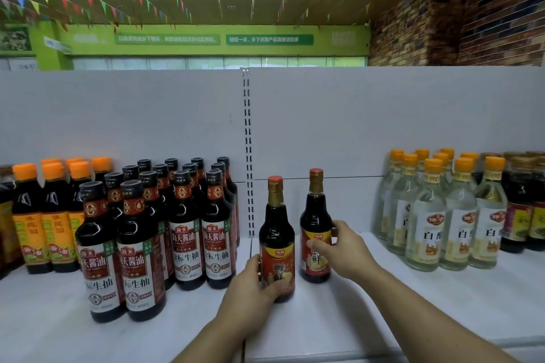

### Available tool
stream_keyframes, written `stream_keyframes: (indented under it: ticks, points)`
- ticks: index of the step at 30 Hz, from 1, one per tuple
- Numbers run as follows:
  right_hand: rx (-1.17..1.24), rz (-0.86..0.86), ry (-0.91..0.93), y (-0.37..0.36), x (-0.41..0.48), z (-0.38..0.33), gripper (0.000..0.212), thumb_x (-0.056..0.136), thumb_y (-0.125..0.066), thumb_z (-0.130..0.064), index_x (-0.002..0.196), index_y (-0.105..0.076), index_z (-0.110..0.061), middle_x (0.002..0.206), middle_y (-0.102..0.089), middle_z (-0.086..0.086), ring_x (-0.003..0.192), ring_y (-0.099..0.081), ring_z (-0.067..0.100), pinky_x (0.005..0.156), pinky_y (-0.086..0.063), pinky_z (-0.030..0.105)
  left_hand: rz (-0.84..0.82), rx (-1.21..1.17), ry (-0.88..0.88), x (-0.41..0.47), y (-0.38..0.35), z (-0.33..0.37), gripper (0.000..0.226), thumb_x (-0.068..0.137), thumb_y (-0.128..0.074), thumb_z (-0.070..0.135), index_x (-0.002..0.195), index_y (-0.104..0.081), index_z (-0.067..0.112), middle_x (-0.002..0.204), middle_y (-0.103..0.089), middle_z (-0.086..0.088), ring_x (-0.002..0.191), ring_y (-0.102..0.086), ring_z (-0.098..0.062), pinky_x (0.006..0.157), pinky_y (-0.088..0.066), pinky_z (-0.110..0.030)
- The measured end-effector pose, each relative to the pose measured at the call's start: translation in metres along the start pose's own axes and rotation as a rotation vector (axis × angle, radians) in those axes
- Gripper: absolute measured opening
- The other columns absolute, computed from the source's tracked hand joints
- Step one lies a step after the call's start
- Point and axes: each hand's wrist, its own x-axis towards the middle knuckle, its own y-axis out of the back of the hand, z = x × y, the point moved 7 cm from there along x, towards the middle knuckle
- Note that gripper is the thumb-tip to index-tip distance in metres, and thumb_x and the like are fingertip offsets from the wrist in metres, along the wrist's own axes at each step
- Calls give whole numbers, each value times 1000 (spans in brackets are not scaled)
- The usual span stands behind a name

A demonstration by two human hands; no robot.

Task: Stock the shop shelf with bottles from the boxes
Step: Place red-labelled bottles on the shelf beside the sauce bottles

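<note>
Hands (250,284) (343,247) around two upright bottles (276,227) (315,215)

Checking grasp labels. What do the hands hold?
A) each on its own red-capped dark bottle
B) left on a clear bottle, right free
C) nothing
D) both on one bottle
A: the left hand grips the nearer red-capped bottle, the right hand grips the farther red-capped bottle beside it, both upright on the shelf.
</note>
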Motion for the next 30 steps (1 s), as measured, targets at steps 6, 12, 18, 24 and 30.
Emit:
stream_keyframes:
  ticks: [6, 12, 18, 24, 30]
  points:
    - [48, 5, -2, -13, 10, 10, 64, 94, -75, -33, 149, -44, -18, 136, -61, -1, 103, -59, 16, 89, -49, 31, 5, -26, 1, 25, -9, -1, 45, 94, -74, 39, 131, -48, 36, 105, -57, 30, 92, -56, 13, 78, -42, -9]
    - [66, 0, -3, -24, 18, 14, 69, 87, -81, -26, 146, -45, -25, 113, -61, -16, 102, -63, 15, 91, -52, 33, 9, -65, 10, 50, -15, -10, 53, 94, -73, 42, 139, -46, 32, 121, -63, 18, 108, -62, -4, 93, -44, -23]
    - [32, 43, -19, -37, 22, 25, 73, 84, -84, -27, 144, -44, -26, 114, -61, -13, 109, -65, 18, 99, -54, 41, 25, -116, 33, 66, -22, -17, 49, 92, -75, 46, 131, -48, 39, 120, -65, 19, 107, -63, -3, 91, -45, -23]
    - [-22, 64, -12, -42, 34, 28, 65, 88, -79, -30, 142, -44, -23, 107, -60, -14, 101, -64, 15, 91, -52, 34, 56, -7, 39, 79, -24, -23, 57, 84, -82, 40, 129, -48, 30, 118, -67, 13, 103, -66, -10, 88, -52, -29]
    - [-53, 82, -10, -52, 50, 29, 64, 89, -79, -34, 140, -44, -20, 114, -63, -9, 108, -65, 19, 92, -52, 37, 78, -27, 54, 98, -24, -29, 54, 88, -80, 33, 122, -38, 28, 117, -65, 9, 99, -63, -13, 85, -48, -29]
